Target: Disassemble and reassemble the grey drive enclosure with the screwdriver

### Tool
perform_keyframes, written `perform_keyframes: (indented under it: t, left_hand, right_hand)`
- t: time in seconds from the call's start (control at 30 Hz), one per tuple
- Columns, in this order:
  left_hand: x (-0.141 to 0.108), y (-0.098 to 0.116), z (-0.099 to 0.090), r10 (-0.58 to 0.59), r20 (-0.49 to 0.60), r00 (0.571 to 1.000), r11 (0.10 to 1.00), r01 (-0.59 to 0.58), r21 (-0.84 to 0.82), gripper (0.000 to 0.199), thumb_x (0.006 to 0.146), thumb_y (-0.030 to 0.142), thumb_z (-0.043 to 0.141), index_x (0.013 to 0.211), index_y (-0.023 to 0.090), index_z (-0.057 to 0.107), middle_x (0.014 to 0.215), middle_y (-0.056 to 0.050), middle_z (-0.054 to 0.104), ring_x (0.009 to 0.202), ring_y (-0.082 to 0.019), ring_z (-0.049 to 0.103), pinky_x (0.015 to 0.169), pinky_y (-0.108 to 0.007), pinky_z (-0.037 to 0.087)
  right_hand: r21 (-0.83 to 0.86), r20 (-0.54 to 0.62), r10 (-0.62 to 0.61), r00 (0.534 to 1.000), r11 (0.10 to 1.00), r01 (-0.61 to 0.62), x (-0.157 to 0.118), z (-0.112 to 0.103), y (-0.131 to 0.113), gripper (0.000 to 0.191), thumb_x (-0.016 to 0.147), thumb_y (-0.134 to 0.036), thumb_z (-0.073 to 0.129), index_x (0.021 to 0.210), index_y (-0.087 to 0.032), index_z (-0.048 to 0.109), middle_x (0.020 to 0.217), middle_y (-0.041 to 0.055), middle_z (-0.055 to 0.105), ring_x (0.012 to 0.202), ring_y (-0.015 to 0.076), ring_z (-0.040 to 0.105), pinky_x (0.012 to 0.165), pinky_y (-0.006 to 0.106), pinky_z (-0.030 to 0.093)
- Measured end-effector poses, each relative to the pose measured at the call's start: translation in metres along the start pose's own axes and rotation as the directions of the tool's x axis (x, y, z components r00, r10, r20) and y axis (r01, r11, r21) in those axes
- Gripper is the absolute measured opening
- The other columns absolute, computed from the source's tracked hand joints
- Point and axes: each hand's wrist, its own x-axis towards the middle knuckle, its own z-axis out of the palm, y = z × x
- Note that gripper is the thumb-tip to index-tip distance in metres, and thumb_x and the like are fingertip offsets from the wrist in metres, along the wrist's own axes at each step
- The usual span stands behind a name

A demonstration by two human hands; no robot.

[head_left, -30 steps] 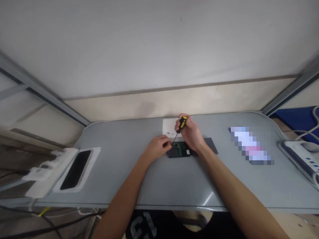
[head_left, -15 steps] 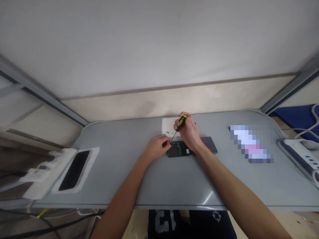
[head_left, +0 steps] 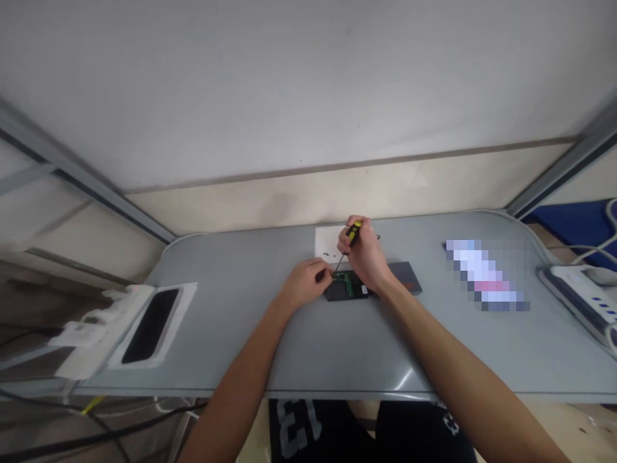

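Note:
My right hand is closed round the yellow-and-black handle of a screwdriver. Its thin shaft slants down to the left, with the tip at the upper left part of an opened black device that shows a green circuit board. At the device's left end is my left hand, its thumb and fingers pinched together beside the screwdriver tip. Whatever lies in that pinch is too small to make out. A dark flat panel lies partly under my right wrist.
Behind the device lies a white sheet with several small dark bits on it. A phone on white paper and a white power strip are at the left. On the right are a blurred-out screen and a white box.
The view has shifted slightly. Both hands stay at the device, and the screwdriver tip remains near its upper left part.

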Motion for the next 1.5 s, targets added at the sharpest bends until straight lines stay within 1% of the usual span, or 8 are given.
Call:
perform_keyframes:
  t: [0.27, 0.5, 0.63, 0.87, 1.03, 1.27, 1.4, 1.5]
  left_hand:
    - [0.0003, 0.0011, -0.0011, -0.003, 0.009, 1.000, 1.000, 0.003, 0.003, 0.018, 0.090, 0.011, 0.052, 0.088, 0.020, 0.068, 0.087, -0.002, 0.070, 0.076, -0.014, 0.062, 0.074, -0.027, 0.049]
    - [0.0008, 0.0031, -0.0036, 0.003, 0.021, 1.000, 1.000, -0.003, -0.015, 0.020, 0.092, 0.011, 0.049, 0.089, 0.020, 0.067, 0.090, -0.003, 0.071, 0.081, -0.016, 0.065, 0.079, -0.029, 0.050]
    - [0.0013, 0.0030, -0.0048, 0.016, 0.035, 0.999, 0.999, -0.015, -0.029, 0.022, 0.092, 0.009, 0.048, 0.090, 0.020, 0.067, 0.090, -0.004, 0.071, 0.085, -0.017, 0.065, 0.083, -0.031, 0.051]
    - [0.0007, -0.0003, -0.0022, -0.009, 0.016, 1.000, 1.000, 0.010, -0.014, 0.021, 0.089, 0.008, 0.050, 0.089, 0.020, 0.068, 0.090, -0.003, 0.071, 0.085, -0.017, 0.065, 0.083, -0.030, 0.051]
    - [-0.0003, -0.0016, -0.0021, 0.000, 0.018, 1.000, 1.000, 0.001, -0.030, 0.023, 0.089, 0.007, 0.049, 0.091, 0.021, 0.068, 0.092, -0.003, 0.071, 0.086, -0.017, 0.066, 0.083, -0.031, 0.051]
    - [-0.0018, 0.0006, -0.0034, -0.008, 0.012, 1.000, 1.000, 0.008, -0.027, 0.022, 0.091, 0.009, 0.049, 0.092, 0.020, 0.068, 0.091, -0.003, 0.071, 0.084, -0.016, 0.065, 0.081, -0.030, 0.051]
    - [-0.0019, 0.0016, -0.0041, -0.007, 0.004, 1.000, 1.000, 0.007, -0.019, 0.021, 0.091, 0.009, 0.050, 0.091, 0.020, 0.068, 0.091, -0.003, 0.071, 0.085, -0.017, 0.066, 0.082, -0.030, 0.051]
    - [-0.0012, 0.0022, -0.0049, 0.001, 0.013, 1.000, 0.999, -0.001, -0.033, 0.021, 0.092, 0.009, 0.049, 0.090, 0.020, 0.067, 0.091, -0.004, 0.071, 0.087, -0.017, 0.066, 0.084, -0.031, 0.051]
  right_hand:
    - [0.010, 0.010, -0.044, 0.999, 0.999, 0.044, 0.0005, -0.0018, 0.0047, 0.041, 0.097, -0.068, 0.051, 0.094, -0.027, 0.053, 0.067, -0.0033, 0.040, 0.059, 0.0135, 0.038, 0.056, 0.027, 0.036]
    - [-0.007, 0.016, -0.015, 1.000, 1.000, 0.015, -0.0009, -0.0008, 0.0030, 0.039, 0.098, -0.066, 0.050, 0.093, -0.027, 0.053, 0.068, -0.0033, 0.038, 0.059, 0.0141, 0.035, 0.056, 0.028, 0.033]
    - [-0.012, 0.017, -0.027, 1.000, 1.000, 0.027, -0.0030, 0.0016, 0.0001, 0.038, 0.099, -0.065, 0.049, 0.094, -0.027, 0.053, 0.069, -0.0031, 0.040, 0.059, 0.0137, 0.036, 0.058, 0.028, 0.034]
    - [-0.043, 0.006, -0.013, 1.000, 0.999, 0.013, -0.0029, 0.0011, 0.0037, 0.042, 0.097, -0.068, 0.048, 0.094, -0.027, 0.053, 0.067, -0.0036, 0.039, 0.058, 0.0139, 0.037, 0.056, 0.028, 0.036]
    - [-0.049, -0.006, -0.039, 0.999, 0.998, 0.039, -0.0020, 0.0001, 0.0029, 0.040, 0.098, -0.067, 0.049, 0.093, -0.028, 0.055, 0.067, -0.0028, 0.040, 0.059, 0.0140, 0.038, 0.056, 0.028, 0.039]
    - [-0.011, 0.009, -0.040, 0.999, 0.999, 0.040, -0.0026, 0.0031, 0.0024, 0.039, 0.098, -0.066, 0.051, 0.092, -0.027, 0.055, 0.067, -0.0031, 0.040, 0.058, 0.0136, 0.037, 0.055, 0.027, 0.037]
    - [-0.038, 0.006, -0.033, 0.999, 0.999, 0.033, -0.0014, 0.0013, 0.0008, 0.041, 0.098, -0.067, 0.049, 0.091, -0.027, 0.054, 0.066, -0.0032, 0.040, 0.057, 0.0139, 0.036, 0.054, 0.027, 0.035]
    - [-0.009, 0.003, -0.043, 0.999, 0.999, 0.043, -0.0013, 0.0015, 0.0010, 0.040, 0.099, -0.064, 0.049, 0.091, -0.026, 0.054, 0.065, -0.0032, 0.041, 0.057, 0.0131, 0.036, 0.055, 0.027, 0.035]
